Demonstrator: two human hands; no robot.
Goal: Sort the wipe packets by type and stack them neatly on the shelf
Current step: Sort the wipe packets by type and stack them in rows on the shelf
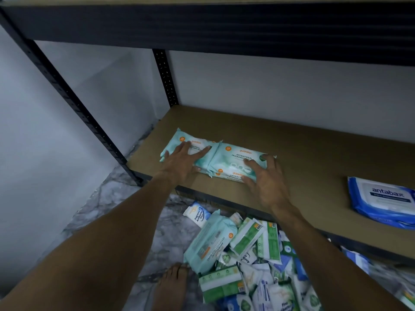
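Several mint-green Guardian antibacterial wipe packets lie side by side at the left end of the brown shelf board (303,153). My left hand (182,161) rests flat with straight fingers on the left packets (182,140). My right hand (268,176) has its fingers curled over the near and right edges of the right packets (235,157). A blue Antabax packet (381,198) lies alone on the shelf at the far right.
A heap of mixed packets (251,265), mint, green-and-white and blue, covers the marble floor below the shelf. A bare foot (171,286) stands beside it. A black upright (74,102) and the upper shelf beam (202,25) frame the space.
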